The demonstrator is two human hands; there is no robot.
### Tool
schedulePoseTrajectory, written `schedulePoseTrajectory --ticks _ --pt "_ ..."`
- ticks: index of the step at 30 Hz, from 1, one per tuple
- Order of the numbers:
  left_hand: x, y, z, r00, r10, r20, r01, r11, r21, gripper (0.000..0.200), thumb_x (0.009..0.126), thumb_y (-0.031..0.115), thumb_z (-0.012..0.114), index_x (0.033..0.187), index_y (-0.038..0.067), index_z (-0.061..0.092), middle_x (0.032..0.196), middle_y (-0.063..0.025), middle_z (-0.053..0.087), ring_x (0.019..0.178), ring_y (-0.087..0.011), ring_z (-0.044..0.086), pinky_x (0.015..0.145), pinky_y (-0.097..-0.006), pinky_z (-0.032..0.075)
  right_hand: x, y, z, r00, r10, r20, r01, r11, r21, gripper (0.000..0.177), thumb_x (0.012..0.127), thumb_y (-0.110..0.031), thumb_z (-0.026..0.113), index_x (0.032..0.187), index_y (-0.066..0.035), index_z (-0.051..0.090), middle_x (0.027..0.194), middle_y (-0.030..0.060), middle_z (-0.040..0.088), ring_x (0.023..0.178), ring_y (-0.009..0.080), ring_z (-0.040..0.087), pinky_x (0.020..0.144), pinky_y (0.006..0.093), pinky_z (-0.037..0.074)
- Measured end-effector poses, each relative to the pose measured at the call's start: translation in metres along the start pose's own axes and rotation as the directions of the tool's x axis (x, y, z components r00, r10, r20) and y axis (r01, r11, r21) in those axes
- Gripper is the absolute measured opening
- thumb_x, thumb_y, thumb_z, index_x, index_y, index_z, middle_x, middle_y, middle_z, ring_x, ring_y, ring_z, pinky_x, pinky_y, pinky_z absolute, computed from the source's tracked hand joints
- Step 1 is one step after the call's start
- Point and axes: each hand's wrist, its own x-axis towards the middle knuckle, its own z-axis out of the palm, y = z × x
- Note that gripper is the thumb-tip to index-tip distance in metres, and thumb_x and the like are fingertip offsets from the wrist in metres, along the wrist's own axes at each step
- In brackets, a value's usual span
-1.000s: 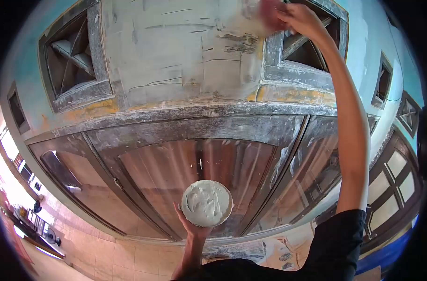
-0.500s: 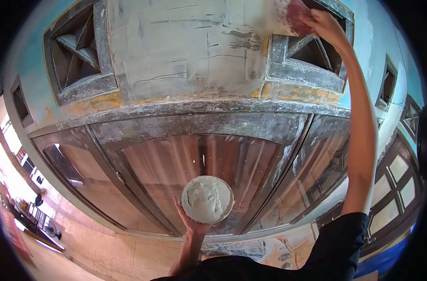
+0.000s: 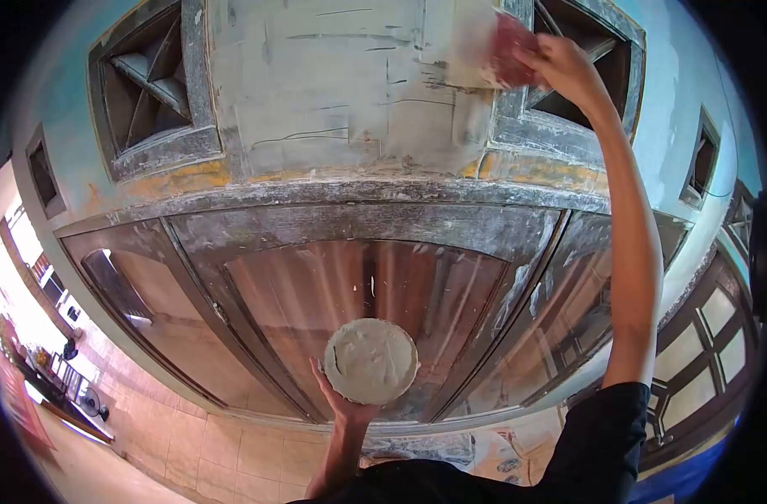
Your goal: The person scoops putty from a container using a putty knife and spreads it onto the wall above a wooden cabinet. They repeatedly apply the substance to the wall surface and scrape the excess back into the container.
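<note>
My right hand (image 3: 566,69) is raised high, its fingers closed on a red putty spreader (image 3: 514,52). The spreader's pale-smeared edge is at the wall (image 3: 333,80), just left of the right vent opening. Low in the view, my left hand (image 3: 350,406) supports a round bowl (image 3: 416,363) from below and the left side. Smooth pale grey putty (image 3: 371,359) fills the bowl. Most of the left fingers are hidden underneath it.
Wood-framed vents (image 3: 152,88) flank the grey, cracked patch of wall. Below runs a weathered wooden beam (image 3: 358,220) over glazed door panels (image 3: 316,294). At lower left are floor tiles (image 3: 198,445) and a fan (image 3: 92,401). Paint-stained sheeting (image 3: 425,448) lies on the floor.
My right hand and the spreader have moved left and slightly down along the wall. The bowl stays nearly in place, while the putty surface looks smoother. The view has shifted slightly.
</note>
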Motion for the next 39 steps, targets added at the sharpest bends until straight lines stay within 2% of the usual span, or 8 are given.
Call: schedulePoseTrajectory --ticks 5,7,14,18,23,30,36,39 --pt "0.0 -0.002 0.001 0.999 -0.023 -0.044 0.024 0.999 0.023 0.078 0.084 0.075 0.037 0.138 0.019 0.045 0.141 -0.007 0.044 0.127 -0.0347 0.042 0.103 -0.0582 0.034 -0.027 0.049 -0.021 0.996 0.086 -0.013 -0.083 0.983 0.161 0.034 0.09 -0.035 0.065 0.096 -0.001 0.065 0.073 0.0061 0.067 0.063 0.0078 0.064 0.056 0.0214 0.051" --pt "0.0 -0.002 0.006 0.998 -0.034 -0.056 0.036 0.999 0.026 0.078 0.084 0.075 0.037 0.138 0.019 0.045 0.141 -0.0071 0.044 0.127 -0.0347 0.042 0.103 -0.0583 0.034 -0.027 0.024 -0.022 0.996 -0.012 -0.085 0.036 0.956 0.29 0.033 0.09 -0.033 0.065 0.101 -0.001 0.066 0.074 0.0058 0.067 0.063 0.0062 0.063 0.057 0.0208 0.051" --pt "0.003 -0.008 0.003 0.995 -0.07 -0.065 0.071 0.997 0.009 0.081 0.083 0.076 0.036 0.139 0.017 0.044 0.142 -0.007 0.044 0.128 -0.0332 0.041 0.104 -0.0554 0.033 -0.007 -0.024 0.02 0.993 -0.1 -0.065 0.093 0.989 -0.113 0.044 0.087 -0.043 0.066 0.089 0.0 0.065 0.067 0.0106 0.067 0.058 0.0127 0.067 0.056 0.0269 0.051" --pt "0.001 -0.003 0.006 0.996 -0.071 -0.05 0.073 0.997 0.03 0.081 0.083 0.076 0.036 0.139 0.018 0.044 0.142 -0.0066 0.044 0.128 -0.033 0.041 0.104 -0.0554 0.033 -0.03 0.028 -0.002 0.998 0.04 -0.039 -0.04 0.999 -0.001 0.042 0.088 -0.042 0.065 0.089 0.0 0.065 0.067 0.0099 0.067 0.059 0.0128 0.068 0.055 0.0269 0.051" --pt "0.002 -0.004 0.005 0.998 -0.038 -0.043 0.041 0.997 0.064 0.081 0.083 0.076 0.035 0.139 0.018 0.043 0.141 -0.0063 0.044 0.129 -0.0328 0.04 0.104 -0.0561 0.033 -0.023 -0.005 0.002 0.983 -0.121 -0.136 0.147 0.967 0.207 0.04 0.09 -0.04 0.063 0.089 -0.001 0.066 0.068 0.0087 0.067 0.06 0.0137 0.069 0.056 0.0275 0.052" --pt "0.005 -0.006 0.007 0.994 -0.049 -0.094 0.055 0.997 0.053 0.081 0.083 0.077 0.034 0.139 0.019 0.043 0.141 -0.0065 0.044 0.127 -0.033 0.041 0.103 -0.0563 0.034 -0.033 0.001 0.014 0.994 0.074 -0.078 -0.081 0.993 -0.091 0.043 0.088 -0.044 0.064 0.084 -0.002 0.066 0.061 0.0093 0.065 0.058 0.0171 0.068 0.057 0.0302 0.051" --pt "0.005 -0.008 0.005 0.998 -0.036 -0.048 0.041 0.993 0.115 0.082 0.083 0.077 0.035 0.138 0.018 0.044 0.142 -0.0071 0.043 0.127 -0.0337 0.041 0.103 -0.0565 0.034 -0.053 0.002 0.003 0.985 -0.005 -0.172 0.067 0.93 0.36 0.033 0.09 -0.03 0.065 0.089 0.003 0.066 0.069 0.0094 0.068 0.061 0.0089 0.067 0.054 0.0243 0.052" --pt "0.007 -0.013 0.0 0.994 -0.087 -0.07 0.089 0.996 0.02 0.083 0.082 0.077 0.035 0.139 0.018 0.044 0.141 -0.008 0.043 0.127 -0.0342 0.041 0.103 -0.0566 0.034 -0.033 -0.03 0.027 0.997 -0.029 -0.072 0.044 0.976 0.212 0.037 0.088 -0.036 0.067 0.084 0.0 0.065 0.069 0.0106 0.068 0.063 0.0144 0.069 0.056 0.0289 0.052"
